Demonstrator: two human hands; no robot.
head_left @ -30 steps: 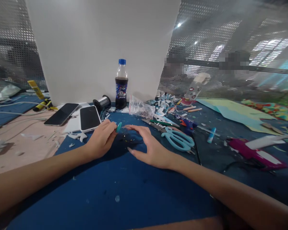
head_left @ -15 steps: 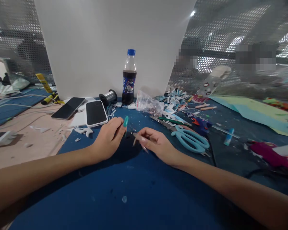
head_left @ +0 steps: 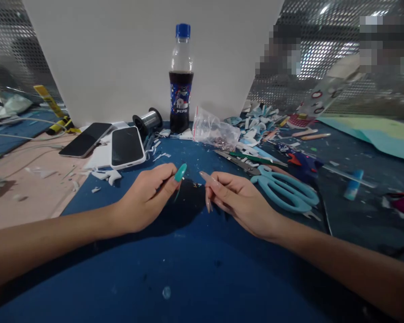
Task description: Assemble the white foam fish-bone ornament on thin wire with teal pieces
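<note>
My left hand (head_left: 150, 195) is closed in a pinch over the blue table mat (head_left: 188, 269), a long teal nail on its thumb. A tiny pale speck shows at its fingertips, too small to name. My right hand (head_left: 237, 197), with long pinkish nails, is also pinched, its thumb against the curled fingers. What sits in either pinch I cannot make out. A narrow gap parts the two hands, and several tiny bits lie or hang there. Right of my right hand lies a pair of blue-handled scissors (head_left: 286, 188).
Behind my hands stand a Pepsi bottle (head_left: 181, 89), a spool of thin wire (head_left: 148, 120) and a zip bag (head_left: 213, 128) of small pieces. Two phones, one dark (head_left: 87, 140) and one white-edged (head_left: 128, 147), lie left. Paper scraps (head_left: 259, 121) pile up right; a white board (head_left: 148, 54) rises behind.
My right hand has moved right, away from my left hand, so the gap between their fingertips is wider. My left hand stays pinched. The view has tipped down and come closer.
</note>
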